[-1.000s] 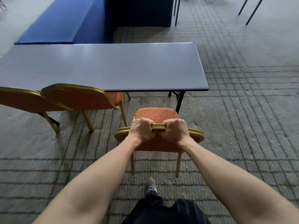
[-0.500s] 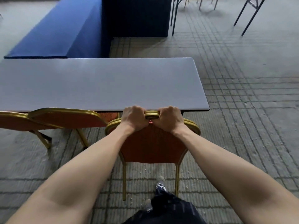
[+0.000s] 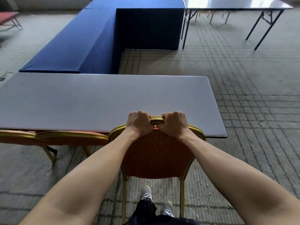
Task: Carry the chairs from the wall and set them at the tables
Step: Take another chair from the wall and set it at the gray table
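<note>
The chair (image 3: 155, 153) stands at the table's (image 3: 97, 98) near edge, second chair (image 3: 71, 138) just beside at 9 o'clock, open floor (image 3: 251, 151) at 3. Left hand (image 3: 138, 124) and right hand (image 3: 175, 125) grip its top rail, arms straight.

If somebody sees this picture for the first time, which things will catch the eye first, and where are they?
First, the left hand and right hand, side by side, gripping the gold top rail of the orange chair at centre. The chair stands at the near edge of a long grey table, with a neighbouring chair on its left. Behind the table spreads a large L-shaped blue cloth.
</note>
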`<state>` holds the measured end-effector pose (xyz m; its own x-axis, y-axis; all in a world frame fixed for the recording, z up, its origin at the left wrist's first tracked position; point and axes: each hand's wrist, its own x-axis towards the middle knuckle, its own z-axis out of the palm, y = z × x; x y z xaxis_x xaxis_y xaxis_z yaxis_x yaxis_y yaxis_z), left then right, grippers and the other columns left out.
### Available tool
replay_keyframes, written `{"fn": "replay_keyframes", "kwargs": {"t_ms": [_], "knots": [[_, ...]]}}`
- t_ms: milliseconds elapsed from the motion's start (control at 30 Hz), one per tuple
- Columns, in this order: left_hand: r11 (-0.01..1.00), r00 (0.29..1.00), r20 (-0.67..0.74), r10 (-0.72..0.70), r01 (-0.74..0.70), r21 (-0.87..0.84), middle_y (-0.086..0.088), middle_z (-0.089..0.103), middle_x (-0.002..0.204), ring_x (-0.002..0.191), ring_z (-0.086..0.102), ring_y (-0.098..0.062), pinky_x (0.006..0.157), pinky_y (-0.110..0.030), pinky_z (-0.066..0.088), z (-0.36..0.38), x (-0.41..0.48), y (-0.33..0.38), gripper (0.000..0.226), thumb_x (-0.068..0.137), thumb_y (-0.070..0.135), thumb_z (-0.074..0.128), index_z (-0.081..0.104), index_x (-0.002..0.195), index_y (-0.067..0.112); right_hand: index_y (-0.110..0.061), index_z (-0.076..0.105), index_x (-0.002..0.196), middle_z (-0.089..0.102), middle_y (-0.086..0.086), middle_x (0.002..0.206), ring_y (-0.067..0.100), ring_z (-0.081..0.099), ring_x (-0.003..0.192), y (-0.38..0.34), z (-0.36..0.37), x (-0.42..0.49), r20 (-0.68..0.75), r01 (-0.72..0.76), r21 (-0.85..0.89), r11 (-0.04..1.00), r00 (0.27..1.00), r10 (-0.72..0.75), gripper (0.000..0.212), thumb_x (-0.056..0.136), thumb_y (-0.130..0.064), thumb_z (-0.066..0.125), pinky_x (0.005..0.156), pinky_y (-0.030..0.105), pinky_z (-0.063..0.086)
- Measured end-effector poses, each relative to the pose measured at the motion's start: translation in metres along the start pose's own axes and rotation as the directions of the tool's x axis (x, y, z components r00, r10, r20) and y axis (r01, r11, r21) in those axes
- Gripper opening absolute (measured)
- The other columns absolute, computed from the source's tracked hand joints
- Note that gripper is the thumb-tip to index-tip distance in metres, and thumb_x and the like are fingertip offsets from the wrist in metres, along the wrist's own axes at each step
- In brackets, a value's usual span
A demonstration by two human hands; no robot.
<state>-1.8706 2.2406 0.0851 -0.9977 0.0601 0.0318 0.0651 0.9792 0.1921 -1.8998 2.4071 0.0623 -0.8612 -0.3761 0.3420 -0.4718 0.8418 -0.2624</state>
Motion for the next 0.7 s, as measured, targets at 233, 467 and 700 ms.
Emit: {"fn": "replay_keyframes", "kwargs": {"t_ms": [233,467,700], "knots": [[0.999,0.995,-0.087,0.050,-0.050,-0.002,-0.002,0.068,0.074,0.066,0.062,-0.026,0.061,-0.027,0.032,-0.009,0.050,-0.030,0.021,0.082,0.030,0.058,0.053,0.064,0.021,-0.015,0.057,0.052,0.059,0.002,0.047,0.024,0.056,0.042,-0.001,0.009,0.058,-0.069,0.025,0.017,1.000,0.997,-0.024,0.040,0.072,-0.049,0.061,0.053,0.022,0.029],[0.997,0.995,-0.072,0.068,-0.071,-0.040,0.000,0.071,0.086,0.077,0.068,-0.029,0.062,-0.030,0.040,0.038,0.034,-0.032,0.021,0.080,0.034,0.059,0.071,0.081,0.017,-0.016,0.057,0.054,0.063,0.001,0.055,0.026,0.063,0.050,0.007,0.032,0.028,0.016,0.039,0.001,0.999,0.999,-0.039,0.032,0.065,-0.045,0.065,0.048,0.024,0.037],[0.996,0.989,0.140,0.045,-0.033,-0.087,0.001,0.068,0.101,0.087,0.067,-0.029,0.075,-0.035,0.047,0.087,-0.018,-0.038,0.022,0.080,0.036,0.062,0.071,0.089,0.017,-0.018,0.068,0.066,0.068,0.000,0.068,0.025,0.066,0.057,0.001,0.067,-0.030,0.163,0.131,0.073,0.989,0.976,-0.142,0.032,0.072,-0.048,0.058,0.053,0.028,0.046]]}}
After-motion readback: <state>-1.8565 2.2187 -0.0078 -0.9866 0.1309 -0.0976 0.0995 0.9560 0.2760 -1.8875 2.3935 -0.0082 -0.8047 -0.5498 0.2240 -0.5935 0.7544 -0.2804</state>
